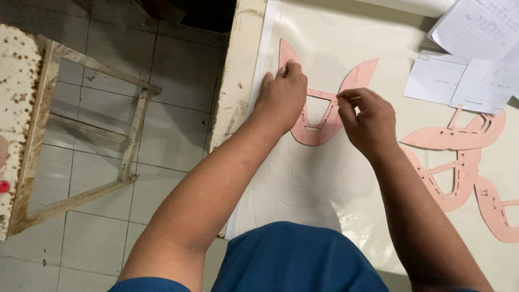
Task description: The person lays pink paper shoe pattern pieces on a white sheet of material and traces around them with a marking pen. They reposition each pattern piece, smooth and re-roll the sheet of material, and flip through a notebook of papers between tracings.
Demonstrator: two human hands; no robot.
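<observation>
The left hand [282,93] presses flat on a pink card pattern [319,116] lying on the pale sheet [335,178] at the table's left edge, fingers spread, grasping nothing. The right hand [363,116] pinches a thin marking tool [346,99] at the pattern's inner cutout. A fainter traced outline [303,184] already shows nearer; this tracing looks partway done, and more pink patterns [459,157] lie to the right.

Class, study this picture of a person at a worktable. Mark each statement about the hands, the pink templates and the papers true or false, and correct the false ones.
1. The left hand presses flat on a pink template. True.
2. The right hand holds scissors. False: its fingers pinch a thin pen-like tool at the template.
3. More pink templates lie right of the hands. True.
4. The white papers lie on the floor. False: they lie on the table.
</observation>
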